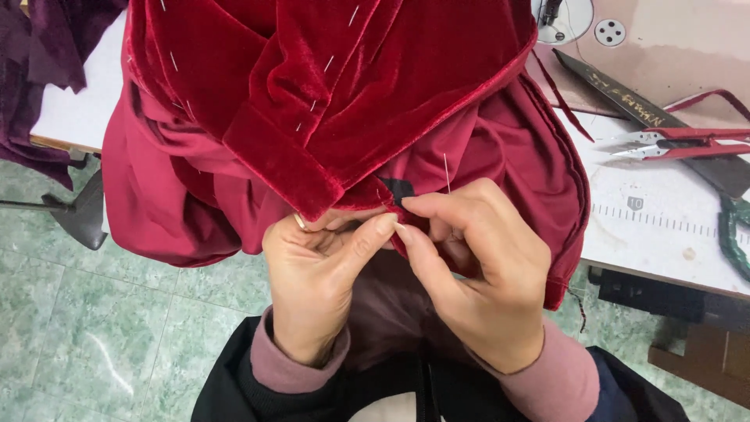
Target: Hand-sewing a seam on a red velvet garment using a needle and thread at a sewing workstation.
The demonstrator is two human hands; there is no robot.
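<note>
Both hands meet at the lower edge of the red velvet cloth (328, 86), which hangs off the desk (664, 211) over the person's lap. The left hand (316, 289) pinches the hem between thumb and forefinger; the right hand (480, 266) pinches the cloth beside a needle (446, 172) (standing upright at its 12 o'clock). Red thread snips (680, 143) lie at 2 o'clock.

Red velvet cloth (328, 86): plush, sheeny nap; steel pins (446, 172); glossy metal snips (680, 143) w/ red handles.
</note>
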